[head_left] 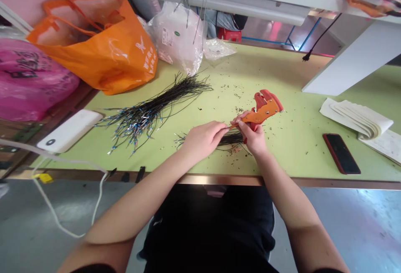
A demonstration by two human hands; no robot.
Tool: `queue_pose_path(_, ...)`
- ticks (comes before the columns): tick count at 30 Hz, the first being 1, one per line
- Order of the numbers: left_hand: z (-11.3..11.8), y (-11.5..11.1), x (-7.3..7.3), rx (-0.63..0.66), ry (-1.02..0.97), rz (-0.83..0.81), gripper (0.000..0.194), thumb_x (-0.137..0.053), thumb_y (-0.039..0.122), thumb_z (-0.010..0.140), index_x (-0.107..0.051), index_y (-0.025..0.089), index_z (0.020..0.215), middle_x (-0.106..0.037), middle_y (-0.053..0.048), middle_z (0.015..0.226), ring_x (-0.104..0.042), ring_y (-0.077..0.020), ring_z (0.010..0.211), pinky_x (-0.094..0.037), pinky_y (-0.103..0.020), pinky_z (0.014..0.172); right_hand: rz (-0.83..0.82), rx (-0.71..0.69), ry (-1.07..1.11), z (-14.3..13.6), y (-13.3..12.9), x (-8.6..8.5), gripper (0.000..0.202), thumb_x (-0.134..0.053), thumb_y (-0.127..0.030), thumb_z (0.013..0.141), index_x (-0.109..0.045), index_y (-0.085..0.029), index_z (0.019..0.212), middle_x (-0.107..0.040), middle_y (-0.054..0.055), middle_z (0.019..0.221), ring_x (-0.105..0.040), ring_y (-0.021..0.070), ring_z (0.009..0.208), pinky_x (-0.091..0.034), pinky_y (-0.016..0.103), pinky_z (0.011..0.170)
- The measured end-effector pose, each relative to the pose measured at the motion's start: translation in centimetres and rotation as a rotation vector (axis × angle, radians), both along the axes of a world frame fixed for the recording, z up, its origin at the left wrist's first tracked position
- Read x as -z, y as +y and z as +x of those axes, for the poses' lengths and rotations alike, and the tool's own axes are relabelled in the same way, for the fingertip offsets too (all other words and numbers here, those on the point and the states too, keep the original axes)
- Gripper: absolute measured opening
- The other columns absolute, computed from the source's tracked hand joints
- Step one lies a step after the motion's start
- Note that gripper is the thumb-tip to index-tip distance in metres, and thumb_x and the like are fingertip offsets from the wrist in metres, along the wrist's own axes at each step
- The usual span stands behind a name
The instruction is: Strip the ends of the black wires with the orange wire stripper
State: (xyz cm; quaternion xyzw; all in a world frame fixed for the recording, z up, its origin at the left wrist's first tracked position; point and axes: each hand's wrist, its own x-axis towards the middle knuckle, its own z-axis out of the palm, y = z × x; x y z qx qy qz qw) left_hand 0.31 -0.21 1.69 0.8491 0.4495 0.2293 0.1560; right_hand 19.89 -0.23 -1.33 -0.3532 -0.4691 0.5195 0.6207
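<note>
Orange and red, the wire stripper [262, 112] sits clasped in the right hand [253, 136]; the left hand [202, 139] has fingertips together beside its handle, on what I cannot tell. Loose black wires [232, 139] lie just under the grip. Handling the stripper seems the step in hand; the next move would call for one strand squared to its jaws. Farther, left of the grip, spreads a larger wire bundle [156, 106].

Nothing legible word for word. Orange bag [103, 62]: white characters [150, 59] in two rows beside a small white emblem [140, 44] – too blurred to transcribe. Pink bag [39, 93]: dark, bold lettering [23, 62], creased, unreadable. Plastic-wrapped package [180, 51]: white label [167, 36] with fine print and a code-like block; green oval sticker [177, 33] alongside – its pale mark too small to read.
</note>
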Motion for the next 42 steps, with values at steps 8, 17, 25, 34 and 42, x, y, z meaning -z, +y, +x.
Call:
queue_pose_path(8, 1.1, 3.1, -0.7, 0.054, -0.178, 0.206, 0.030, -0.048, 0.036, 0.107, -0.073, 0.022, 0.098, -0.071, -0.003, 0.084, -0.064, -0.0168, 0.075, -0.043, -0.027, 0.066, -0.145, -0.197, 0.109, 1.6, -0.1, -0.7, 0.030, -0.079, -0.047, 0.084, -0.066, -0.025, 0.100, -0.066, 0.002, 0.087, -0.069, 0.0222, 0.086, -0.063, 0.044, 0.088)
queue_pose_path(17, -2.2, 3.5, 1.3, 0.021, -0.426, 0.343, 0.024, -0.051, 0.028, 0.106, -0.072, 0.022, 0.095, -0.067, 0.000, 0.075, -0.060, -0.0130, 0.063, -0.045, -0.024, 0.061, -0.305, -0.810, 0.082, 3.8, -0.1, -0.5, 0.040, -0.071, -0.053, 0.093, -0.068, -0.016, 0.109, -0.071, 0.006, 0.088, -0.074, 0.0216, 0.085, -0.061, 0.036, 0.077)
queue_pose_path(25, -2.6, 3.0, 0.6, 0.029, -0.359, 0.479, 0.020, -0.049, 0.021, 0.106, -0.068, 0.022, 0.101, -0.065, 0.001, 0.072, -0.061, -0.0127, 0.059, -0.045, -0.024, 0.056, -0.261, -0.933, 0.074, 3.5, -0.5, -0.2, 0.039, -0.067, -0.047, 0.098, -0.067, -0.013, 0.116, -0.075, 0.009, 0.093, -0.076, 0.0223, 0.089, -0.062, 0.037, 0.079)
queue_pose_path(34, -2.3, 3.3, 1.1, 0.037, -0.362, 0.552, 0.018, -0.048, 0.021, 0.107, -0.064, 0.023, 0.100, -0.062, 0.003, 0.070, -0.056, -0.0116, 0.058, -0.039, -0.023, 0.054, -0.300, -0.886, 0.016, 3.7, -0.6, -0.1, 0.040, -0.067, -0.049, 0.098, -0.068, -0.013, 0.114, -0.076, 0.010, 0.094, -0.076, 0.0219, 0.087, -0.061, 0.034, 0.075)
queue_pose_path(42, -2.2, 3.5, 1.5, 0.043, -0.381, 0.520, 0.017, -0.048, 0.022, 0.108, -0.062, 0.023, 0.099, -0.059, 0.004, 0.070, -0.054, -0.0113, 0.058, -0.040, -0.023, 0.056, -0.320, -0.816, -0.046, 3.2, -0.6, -0.3, 0.039, -0.067, -0.051, 0.098, -0.068, -0.013, 0.107, -0.075, 0.007, 0.087, -0.076, 0.0192, 0.082, -0.062, 0.031, 0.071)
